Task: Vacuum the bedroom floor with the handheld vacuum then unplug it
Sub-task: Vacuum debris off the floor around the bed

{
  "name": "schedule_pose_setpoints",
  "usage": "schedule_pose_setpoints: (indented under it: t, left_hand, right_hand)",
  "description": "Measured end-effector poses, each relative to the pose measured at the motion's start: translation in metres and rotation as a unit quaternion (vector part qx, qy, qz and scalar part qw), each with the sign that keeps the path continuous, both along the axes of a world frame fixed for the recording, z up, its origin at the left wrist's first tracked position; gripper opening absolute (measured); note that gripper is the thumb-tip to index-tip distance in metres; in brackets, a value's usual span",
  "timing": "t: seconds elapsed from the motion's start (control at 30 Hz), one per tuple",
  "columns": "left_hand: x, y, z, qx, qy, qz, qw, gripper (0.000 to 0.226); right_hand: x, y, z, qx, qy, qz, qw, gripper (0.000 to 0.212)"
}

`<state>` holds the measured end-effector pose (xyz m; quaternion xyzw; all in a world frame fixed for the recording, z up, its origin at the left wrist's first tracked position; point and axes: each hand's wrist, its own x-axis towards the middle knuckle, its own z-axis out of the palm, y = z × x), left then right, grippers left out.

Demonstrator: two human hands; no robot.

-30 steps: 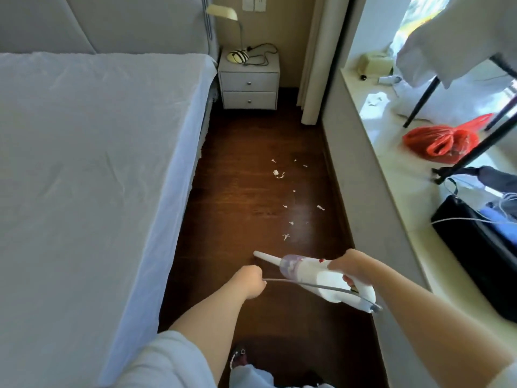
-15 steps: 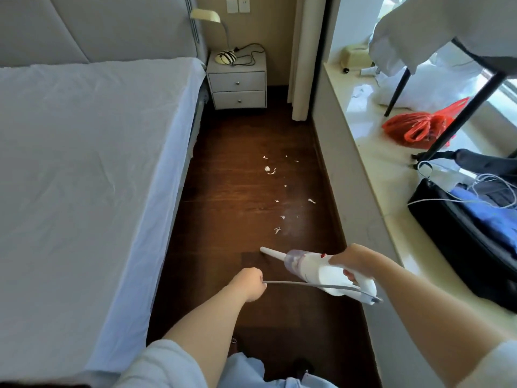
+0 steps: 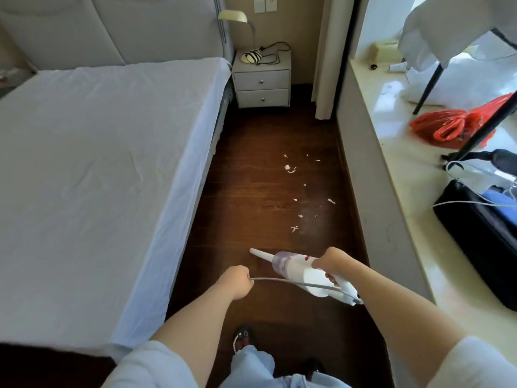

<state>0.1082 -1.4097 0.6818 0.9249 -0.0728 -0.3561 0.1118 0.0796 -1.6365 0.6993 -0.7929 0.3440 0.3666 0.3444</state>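
Note:
My right hand grips the handle of a white handheld vacuum with a clear dust cup, its narrow nozzle pointing forward and left above the dark wooden floor. My left hand is curled round the vacuum's grey cord, which runs to the back of the vacuum. Several white paper scraps lie scattered on the floor ahead of the nozzle, the nearest scrap a short way beyond it.
A bed with a white sheet fills the left side. A white nightstand with a lamp stands at the far end. On the right runs a window ledge holding a red bag and a black case. The floor strip between them is narrow.
The view has shifted forward along the floor strip. Both hands keep their hold on the vacuum and the cord, and the nozzle stays short of the nearest scraps.

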Motion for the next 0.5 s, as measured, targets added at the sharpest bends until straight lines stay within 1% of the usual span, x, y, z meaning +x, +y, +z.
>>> schedule_pose_setpoints:
  t: [0.13,0.17,0.27,0.4,0.5]
  left_hand:
    - [-0.007,-0.039,-0.002,-0.019,0.002,-0.034,0.999,0.021]
    - [-0.009,-0.052,-0.003,-0.026,0.005,-0.047,0.999,0.022]
    - [-0.015,-0.076,-0.005,-0.034,0.015,-0.071,0.997,0.021]
    - [-0.020,-0.086,-0.010,-0.035,0.023,-0.086,0.995,0.019]
    - [-0.020,-0.083,-0.014,-0.025,0.032,-0.095,0.995,0.017]
  right_hand:
    - [-0.020,-0.037,0.010,0.008,-0.043,-0.063,0.997,0.036]
    - [-0.028,-0.047,0.012,0.004,-0.037,-0.077,0.996,0.036]
    - [-0.047,-0.065,0.014,-0.025,0.019,-0.104,0.994,0.030]
    - [-0.066,-0.082,0.001,-0.073,-0.001,-0.138,0.988,0.044]
    - [-0.074,-0.089,-0.004,-0.077,-0.011,-0.176,0.981,0.040]
